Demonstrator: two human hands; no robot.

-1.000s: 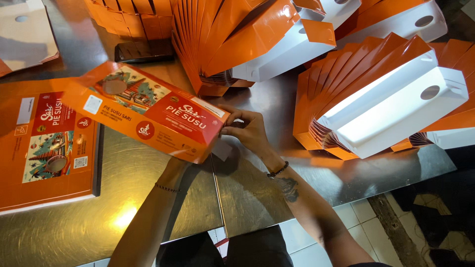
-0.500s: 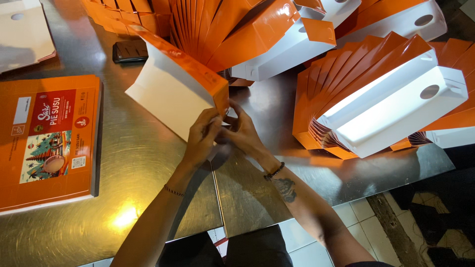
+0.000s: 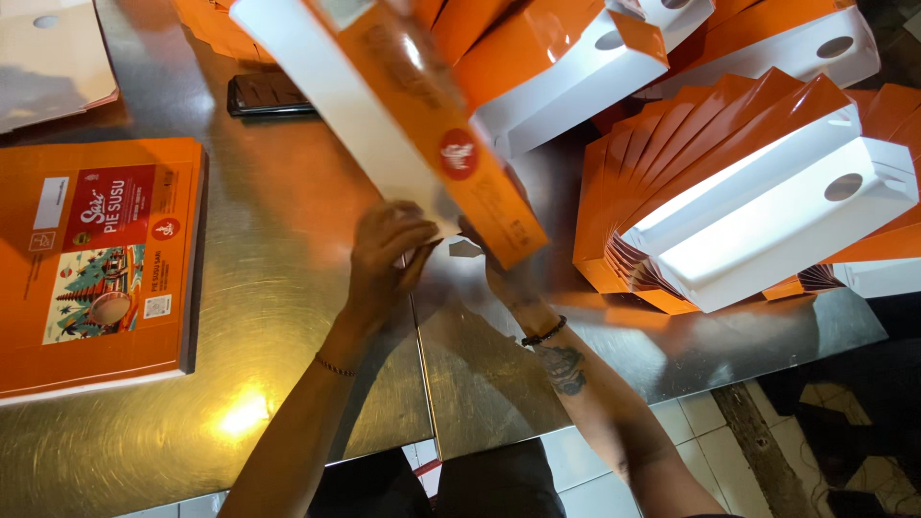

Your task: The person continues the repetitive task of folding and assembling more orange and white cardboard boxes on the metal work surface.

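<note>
Folding is the step in hand: an orange carton [image 3: 422, 125], white inside, is held tilted above the bench [image 3: 288, 317], its lower end between both hands. The left hand [image 3: 384, 254] has its fingers curled and pressed on the carton's white lower edge; the right hand [image 3: 499, 264] sits largely hidden under the carton's orange face, so its grip cannot be told, though it appears to bear on that end. Judgement: the carton's end is being closed, and the next move calls for firm pressure on the end flaps while the body is kept square. Left of the carton a stack of flat orange blanks [image 3: 101, 259] lies on the bench; beyond the carton's left side lies a dark phone [image 3: 271, 96]. Right of the carton stand fanned rows of nested cartons [image 3: 758, 201] with white interiors and round holes. The bench is brushed metal in two sheets with a seam below the carton, reflecting a lamp. Below its near edge show pale floor tiles [image 3: 691, 422].
</note>
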